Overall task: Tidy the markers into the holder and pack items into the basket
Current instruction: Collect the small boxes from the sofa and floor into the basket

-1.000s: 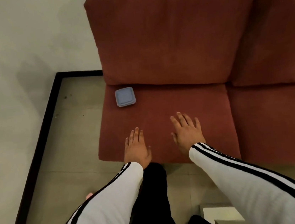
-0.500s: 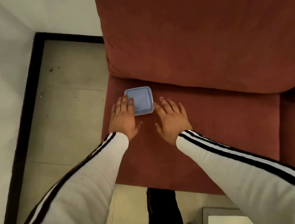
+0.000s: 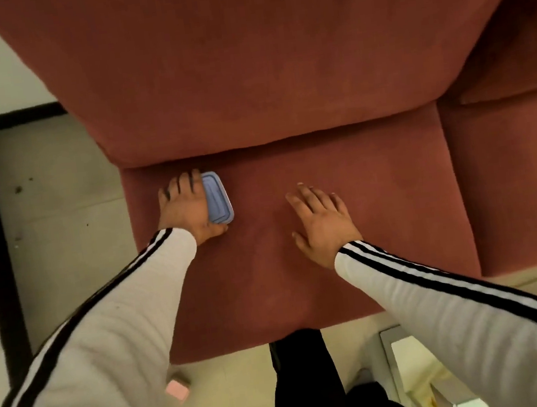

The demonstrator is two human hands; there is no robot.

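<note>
The left hand (image 3: 190,208) closes over the small blue lidded container (image 3: 217,197), which lies at the back left of the red sofa seat (image 3: 340,167), near the backrest. The right hand (image 3: 322,222) is released, fingers spread flat above the cushion and well apart from the container. The step looks like collecting an item for the basket; next comes lifting it clear and carrying it there, though neither basket nor holder is in view
</note>
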